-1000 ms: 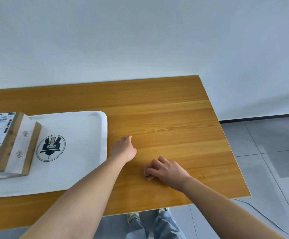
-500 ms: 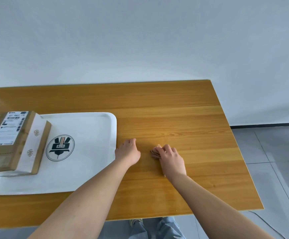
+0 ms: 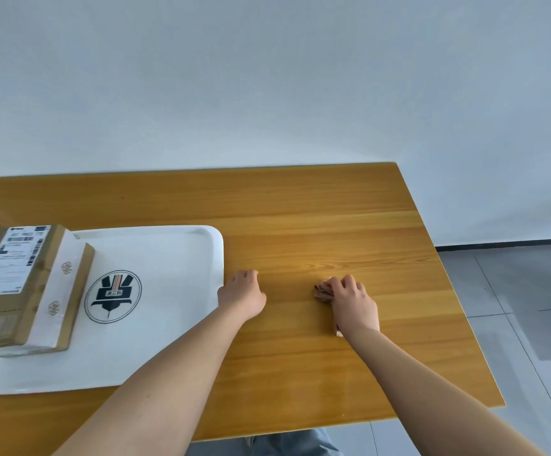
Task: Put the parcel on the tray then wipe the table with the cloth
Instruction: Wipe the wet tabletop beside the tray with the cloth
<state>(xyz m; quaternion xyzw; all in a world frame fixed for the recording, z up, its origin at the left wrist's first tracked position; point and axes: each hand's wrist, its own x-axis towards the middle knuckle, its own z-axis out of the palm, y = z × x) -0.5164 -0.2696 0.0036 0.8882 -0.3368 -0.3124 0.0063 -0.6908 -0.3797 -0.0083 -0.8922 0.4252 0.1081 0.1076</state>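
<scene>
A brown cardboard parcel (image 3: 21, 287) with a white shipping label lies on the left part of the white tray (image 3: 169, 324), which carries a round black logo. My right hand (image 3: 350, 302) presses a small pinkish-brown cloth (image 3: 322, 291) onto the wooden table (image 3: 333, 225); only the cloth's left edge peeks out past my fingers. My left hand (image 3: 241, 294) rests on the table with its fingers curled, just to the right of the tray's rim, and holds nothing.
The table's right edge and near edge border a grey tiled floor (image 3: 530, 307). A white wall stands right behind the table. My legs in jeans (image 3: 294, 444) show below the near edge.
My right hand has slid the cloth away from me and slightly left across the table. The left hand has stayed beside the tray. The camera view has tilted and shifted a little.
</scene>
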